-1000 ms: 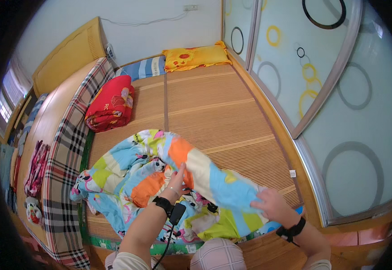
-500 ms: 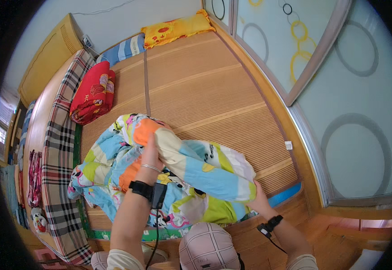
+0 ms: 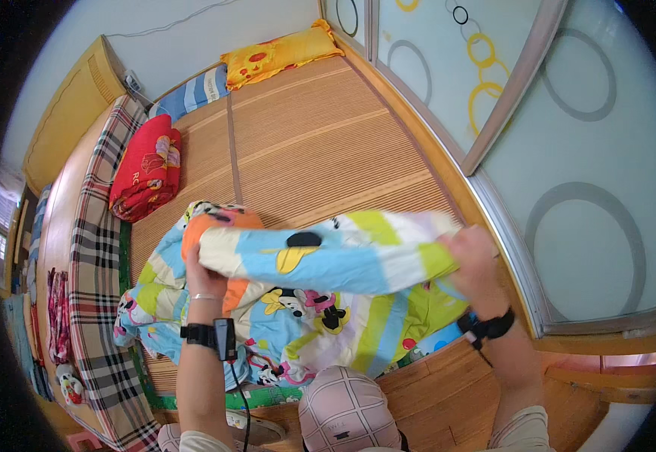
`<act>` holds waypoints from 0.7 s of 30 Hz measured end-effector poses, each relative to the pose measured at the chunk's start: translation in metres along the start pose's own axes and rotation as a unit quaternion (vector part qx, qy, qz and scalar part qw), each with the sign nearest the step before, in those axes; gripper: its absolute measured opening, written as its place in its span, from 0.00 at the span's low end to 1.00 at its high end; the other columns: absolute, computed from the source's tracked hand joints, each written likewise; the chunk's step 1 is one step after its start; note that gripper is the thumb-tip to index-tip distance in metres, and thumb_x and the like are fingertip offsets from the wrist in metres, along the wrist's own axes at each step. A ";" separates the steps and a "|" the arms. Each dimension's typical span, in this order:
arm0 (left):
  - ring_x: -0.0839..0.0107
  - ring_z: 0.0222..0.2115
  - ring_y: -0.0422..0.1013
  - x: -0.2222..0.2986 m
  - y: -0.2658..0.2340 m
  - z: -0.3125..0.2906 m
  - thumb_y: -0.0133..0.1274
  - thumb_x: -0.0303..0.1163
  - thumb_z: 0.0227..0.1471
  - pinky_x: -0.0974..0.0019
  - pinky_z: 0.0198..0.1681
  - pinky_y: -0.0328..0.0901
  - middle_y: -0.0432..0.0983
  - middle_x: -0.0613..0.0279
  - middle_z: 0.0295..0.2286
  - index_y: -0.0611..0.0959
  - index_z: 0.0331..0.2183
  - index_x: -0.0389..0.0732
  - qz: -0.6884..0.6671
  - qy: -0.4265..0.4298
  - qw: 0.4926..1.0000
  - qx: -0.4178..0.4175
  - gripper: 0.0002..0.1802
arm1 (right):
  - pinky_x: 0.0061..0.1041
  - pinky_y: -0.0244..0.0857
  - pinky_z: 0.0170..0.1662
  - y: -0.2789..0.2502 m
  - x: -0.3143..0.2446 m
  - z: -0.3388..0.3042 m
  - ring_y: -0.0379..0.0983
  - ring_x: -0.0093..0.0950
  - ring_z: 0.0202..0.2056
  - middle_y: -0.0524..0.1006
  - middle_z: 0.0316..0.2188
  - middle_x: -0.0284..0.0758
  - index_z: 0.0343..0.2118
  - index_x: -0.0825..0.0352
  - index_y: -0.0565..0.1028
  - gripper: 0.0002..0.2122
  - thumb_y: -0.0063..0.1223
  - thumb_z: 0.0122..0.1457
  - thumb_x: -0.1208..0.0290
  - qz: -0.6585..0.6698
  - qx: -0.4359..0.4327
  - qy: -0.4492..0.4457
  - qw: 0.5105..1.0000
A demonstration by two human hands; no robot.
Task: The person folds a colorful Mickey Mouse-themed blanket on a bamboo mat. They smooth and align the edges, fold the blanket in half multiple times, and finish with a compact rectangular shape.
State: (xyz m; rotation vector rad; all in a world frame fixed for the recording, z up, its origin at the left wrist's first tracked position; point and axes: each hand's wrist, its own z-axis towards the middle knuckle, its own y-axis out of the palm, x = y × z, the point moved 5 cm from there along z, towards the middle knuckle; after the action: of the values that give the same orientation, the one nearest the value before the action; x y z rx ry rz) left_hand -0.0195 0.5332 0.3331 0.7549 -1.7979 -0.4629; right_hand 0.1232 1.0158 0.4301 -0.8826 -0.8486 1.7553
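A colourful cartoon-print quilt (image 3: 309, 260) in blue, white, lime and orange lies bunched across the near part of a bed. Its upper part is stretched into a long fold between my hands. My left hand (image 3: 206, 277) grips the left end of that fold beside an orange patch, thumb up. At the right end, my right hand (image 3: 469, 256) is closed on the lime edge and blurred by motion. The rest of the quilt sags below the fold, spread over the mat and the bed's near edge. Both wrists carry black straps with small devices.
A brown woven mat (image 3: 328, 143) covers the bed. A folded red quilt (image 3: 147, 169) lies at the left, with a yellow pillow (image 3: 283, 54) and a blue pillow (image 3: 192, 92) at the far end. Sliding glass doors (image 3: 569, 181) border the right; plaid cloth (image 3: 102, 294) the left.
My hands have moved apart, the left one leftward and the right one up and to the right. The fold between them is now longer and straighter, and the quilt reaches further right.
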 end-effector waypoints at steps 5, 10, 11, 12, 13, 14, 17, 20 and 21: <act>0.53 0.52 0.71 -0.021 -0.129 -0.030 0.41 0.45 0.55 0.47 0.60 0.61 0.75 0.54 0.51 0.78 0.50 0.41 0.015 -0.071 0.968 0.238 0.26 | 0.39 0.63 0.50 0.117 -0.036 -0.109 0.68 0.39 0.46 0.71 0.42 0.39 0.53 0.59 0.70 0.28 0.63 0.46 0.68 0.087 -0.285 0.006 0.955; 0.53 0.53 0.70 -0.069 -0.177 -0.064 0.43 0.51 0.57 0.46 0.59 0.61 0.75 0.56 0.52 0.77 0.52 0.43 -0.034 -0.151 0.975 0.157 0.29 | 0.44 0.56 0.58 0.176 -0.005 -0.224 0.59 0.48 0.57 0.63 0.55 0.51 0.59 0.65 0.63 0.37 0.67 0.44 0.68 0.057 -0.218 0.345 0.911; 0.53 0.53 0.70 -0.077 -0.173 -0.069 0.43 0.53 0.57 0.46 0.59 0.61 0.75 0.56 0.52 0.76 0.53 0.43 -0.054 -0.145 0.977 0.145 0.30 | 0.42 0.62 0.53 0.175 -0.003 -0.237 0.66 0.43 0.51 0.69 0.48 0.48 0.55 0.71 0.65 0.32 0.67 0.49 0.65 0.082 -0.128 0.382 0.911; 0.53 0.53 0.70 -0.086 -0.164 -0.072 0.44 0.54 0.57 0.46 0.59 0.61 0.75 0.56 0.52 0.76 0.54 0.44 -0.052 -0.158 0.980 0.111 0.30 | 0.40 0.64 0.51 0.179 0.001 -0.255 0.68 0.40 0.48 0.70 0.46 0.46 0.54 0.71 0.66 0.31 0.67 0.51 0.63 0.192 -0.055 0.477 0.856; 0.53 0.52 0.71 -0.094 -0.154 -0.078 0.44 0.55 0.58 0.46 0.59 0.61 0.75 0.57 0.52 0.75 0.54 0.44 -0.050 -0.178 0.979 0.088 0.31 | 0.38 0.65 0.49 0.186 0.002 -0.272 0.69 0.38 0.46 0.72 0.44 0.44 0.53 0.71 0.66 0.29 0.66 0.53 0.62 0.296 -0.016 0.579 0.759; 0.53 0.52 0.71 -0.099 -0.142 -0.083 0.44 0.56 0.58 0.46 0.59 0.61 0.75 0.57 0.52 0.75 0.55 0.45 -0.058 -0.200 0.977 0.035 0.32 | 0.35 0.67 0.46 0.195 -0.001 -0.287 0.71 0.35 0.43 0.73 0.41 0.42 0.52 0.72 0.67 0.28 0.65 0.55 0.60 0.389 0.022 0.665 0.637; 0.53 0.51 0.72 -0.101 -0.128 -0.089 0.46 0.51 0.58 0.47 0.58 0.62 0.75 0.56 0.52 0.74 0.56 0.43 -0.002 -0.240 0.967 0.088 0.30 | 0.29 0.68 0.44 0.218 -0.017 -0.289 0.72 0.29 0.40 0.74 0.37 0.38 0.51 0.69 0.68 0.28 0.60 0.58 0.51 0.554 0.001 0.702 0.448; 0.53 0.50 0.72 -0.090 -0.115 -0.090 0.47 0.47 0.57 0.49 0.58 0.63 0.76 0.54 0.51 0.74 0.55 0.41 0.004 -0.233 0.970 0.071 0.29 | 0.35 0.64 0.53 0.237 -0.015 -0.277 0.70 0.34 0.48 0.73 0.46 0.39 0.56 0.65 0.66 0.32 0.56 0.58 0.44 0.608 -0.010 0.712 0.351; 0.53 0.50 0.73 -0.084 -0.109 -0.092 0.47 0.46 0.57 0.50 0.58 0.64 0.76 0.53 0.50 0.75 0.55 0.40 -0.020 -0.233 0.972 0.035 0.29 | 0.36 0.63 0.55 0.246 -0.009 -0.273 0.69 0.35 0.50 0.72 0.49 0.39 0.58 0.64 0.66 0.33 0.55 0.58 0.42 0.609 -0.004 0.721 0.329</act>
State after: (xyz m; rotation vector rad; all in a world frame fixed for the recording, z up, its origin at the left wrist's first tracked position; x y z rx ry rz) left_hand 0.1143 0.5167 0.2372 0.7763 -2.2478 -0.6473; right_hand 0.2512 0.9761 0.0882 -2.7308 1.4410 0.8547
